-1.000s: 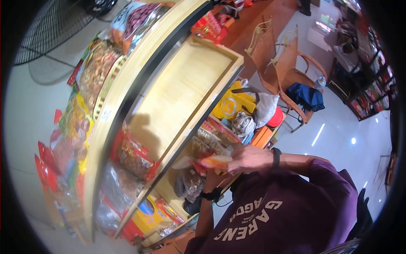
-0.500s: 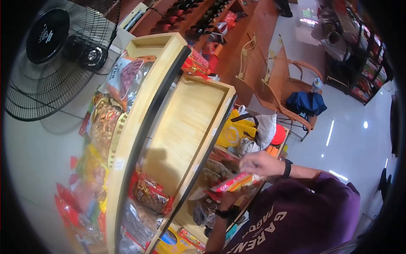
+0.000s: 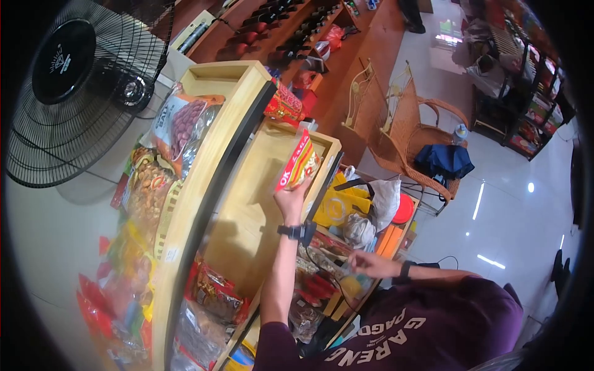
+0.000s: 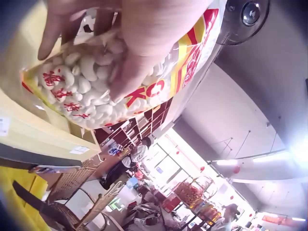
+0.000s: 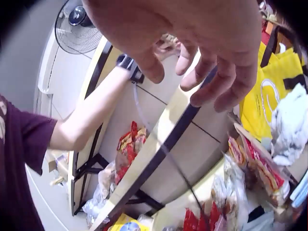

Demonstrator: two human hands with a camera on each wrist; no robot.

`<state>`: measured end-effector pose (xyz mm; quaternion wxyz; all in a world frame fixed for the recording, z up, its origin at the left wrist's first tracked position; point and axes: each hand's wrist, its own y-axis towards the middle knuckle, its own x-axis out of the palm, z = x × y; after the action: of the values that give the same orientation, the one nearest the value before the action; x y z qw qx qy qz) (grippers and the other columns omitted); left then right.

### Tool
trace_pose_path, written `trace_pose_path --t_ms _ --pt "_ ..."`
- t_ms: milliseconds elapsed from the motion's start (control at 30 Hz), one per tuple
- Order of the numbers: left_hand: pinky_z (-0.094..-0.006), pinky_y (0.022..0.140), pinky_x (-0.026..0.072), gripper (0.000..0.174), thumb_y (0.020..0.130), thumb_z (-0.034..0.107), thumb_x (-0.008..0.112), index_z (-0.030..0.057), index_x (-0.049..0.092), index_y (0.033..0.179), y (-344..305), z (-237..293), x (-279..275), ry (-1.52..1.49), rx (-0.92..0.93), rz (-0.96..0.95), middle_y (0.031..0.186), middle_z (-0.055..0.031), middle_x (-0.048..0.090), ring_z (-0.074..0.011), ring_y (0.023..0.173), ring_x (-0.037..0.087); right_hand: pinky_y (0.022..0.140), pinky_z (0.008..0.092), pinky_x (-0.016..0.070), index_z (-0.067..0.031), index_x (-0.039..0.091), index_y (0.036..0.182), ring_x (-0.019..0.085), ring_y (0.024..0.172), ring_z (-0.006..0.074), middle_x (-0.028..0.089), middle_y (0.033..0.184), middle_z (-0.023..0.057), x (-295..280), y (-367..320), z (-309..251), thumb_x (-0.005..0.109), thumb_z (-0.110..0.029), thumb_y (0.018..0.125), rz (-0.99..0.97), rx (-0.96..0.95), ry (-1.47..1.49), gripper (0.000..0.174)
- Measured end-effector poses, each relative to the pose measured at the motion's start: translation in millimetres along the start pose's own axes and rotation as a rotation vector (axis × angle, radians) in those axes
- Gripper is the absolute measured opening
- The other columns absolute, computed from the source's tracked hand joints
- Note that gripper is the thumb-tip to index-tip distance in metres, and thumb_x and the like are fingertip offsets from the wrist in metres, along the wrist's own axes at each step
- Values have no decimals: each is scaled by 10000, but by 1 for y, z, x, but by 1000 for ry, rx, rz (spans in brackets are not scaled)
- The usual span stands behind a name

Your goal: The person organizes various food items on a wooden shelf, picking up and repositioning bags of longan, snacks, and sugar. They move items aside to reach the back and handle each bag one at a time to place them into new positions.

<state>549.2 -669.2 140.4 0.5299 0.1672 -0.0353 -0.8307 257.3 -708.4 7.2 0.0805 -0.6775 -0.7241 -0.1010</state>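
My left hand (image 3: 292, 201) grips a clear bag (image 3: 298, 162) with a red and yellow printed band marked "OK". The bag is held over the bare wooden floor of the upper tray (image 3: 244, 204), near its far end. Pale, cashew-shaped pieces show through the plastic in the left wrist view, where the thumb presses across the bag (image 4: 89, 84). Lower and to the right, my right hand (image 3: 374, 266) hovers over bagged goods on the lower shelf. Its fingers (image 5: 207, 72) hang loosely bent with nothing between them in the right wrist view.
Red snack bags (image 3: 216, 290) lie at the tray's near end. Packed nut bags (image 3: 148, 185) fill the outer tray beside a black fan (image 3: 68, 80). A yellow bag (image 3: 340, 204) sits past the lower shelf, near wicker chairs (image 3: 408, 136). A thin cable (image 5: 180, 168) crosses the right wrist view.
Both hands were together at the bag by the lower shelf. The left hand has carried it up and left over the tray; the right hand has let go and dropped slightly lower.
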Motion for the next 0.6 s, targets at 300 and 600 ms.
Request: trace_pose_path --t_ms 300,600 --pt "-306 779 569 344 760 42 874 -36 721 1058 46 -53 36 -85 -85 -2 1024 -99 760 -149 865 720 938 316 483 -50 594 1161 591 1014 152 615 1063 24 -12 -39 45 646 -147 999 -20 199 104 196" --pt "-332 780 566 398 751 120 896 -41 717 1068 25 -29 43 265 -48 42 1004 -107 769 -155 868 729 930 308 489 -58 607 1159 600 1004 149 640 1071 37 -27 -45 46 623 -167 1012 74 313 -33 184"
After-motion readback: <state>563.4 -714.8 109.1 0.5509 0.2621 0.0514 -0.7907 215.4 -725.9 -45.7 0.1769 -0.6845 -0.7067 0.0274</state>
